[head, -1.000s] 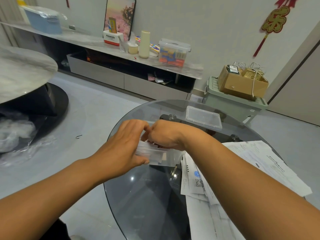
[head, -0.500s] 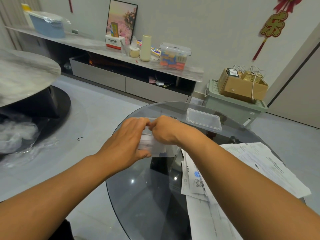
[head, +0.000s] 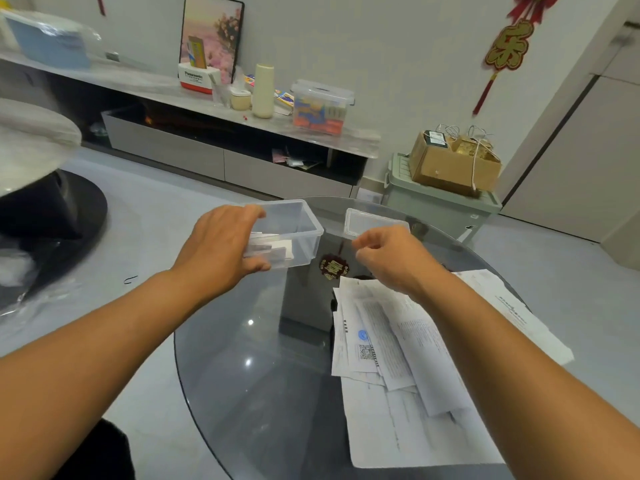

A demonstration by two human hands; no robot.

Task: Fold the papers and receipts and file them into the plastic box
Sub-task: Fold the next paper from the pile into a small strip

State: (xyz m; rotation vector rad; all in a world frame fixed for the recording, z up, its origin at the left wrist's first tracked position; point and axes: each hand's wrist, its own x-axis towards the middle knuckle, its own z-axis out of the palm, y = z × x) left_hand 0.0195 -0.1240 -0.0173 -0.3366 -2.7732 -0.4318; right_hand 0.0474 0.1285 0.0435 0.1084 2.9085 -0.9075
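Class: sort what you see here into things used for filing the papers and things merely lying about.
Job: plastic box, gripped by left hand; folded slips inside it; lid; papers; right hand, holding nothing.

Lying about: cardboard box, green bin, cream bottle, picture, wall ornament.

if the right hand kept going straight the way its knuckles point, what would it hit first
Most likely the clear plastic lid lying flat on the round grey glass table, just beyond the loosely curled, empty right hand. Depth is unclear; if the hand is higher, it may pass above the lid.
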